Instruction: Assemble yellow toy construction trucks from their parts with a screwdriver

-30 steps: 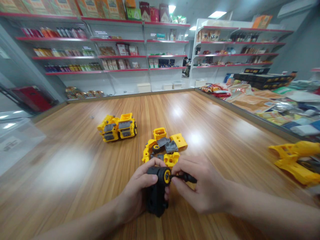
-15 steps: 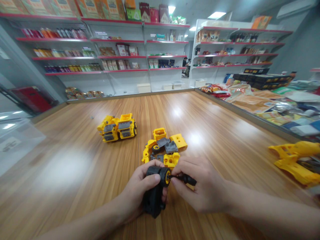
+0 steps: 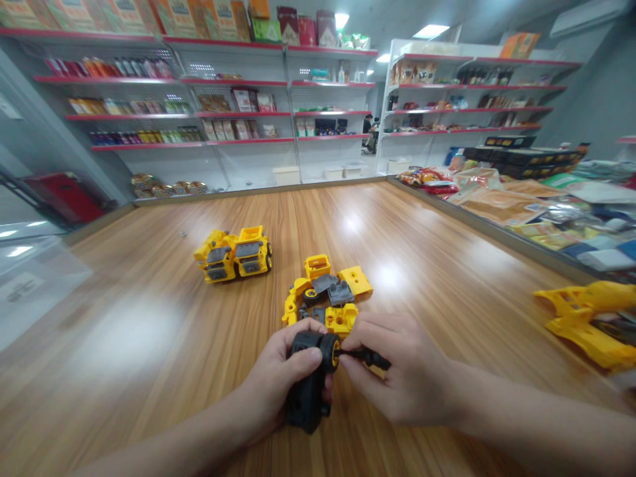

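My left hand point(image 3: 281, 374) is closed around a black toy-vehicle chassis point(image 3: 305, 397), its thumb lying against a black wheel with a yellow hub point(image 3: 330, 352). In my right hand point(image 3: 392, 364) is a black screwdriver point(image 3: 372, 358), pinched between thumb and fingers. Its thin shaft points left, with the tip at the middle of the wheel hub. Just beyond my hands lie loose yellow and grey toy parts: a yellow box-shaped piece point(image 3: 317, 265), a flat yellow piece point(image 3: 356, 281), grey pieces point(image 3: 340, 293) and a loose wheel point(image 3: 311, 295).
Two yellow toy trucks point(image 3: 233, 255) stand together at the left of the wooden table point(image 3: 199, 344). More yellow toy parts point(image 3: 591, 318) lie at the right edge. A clear plastic bin point(image 3: 40, 285) is at far left. Packaged goods point(image 3: 501, 192) are heaped beyond the right edge; shelves line the back.
The chassis and wheel have shifted very slightly to the right in my left hand. My right hand keeps the screwdriver at the hub in nearly the same position.
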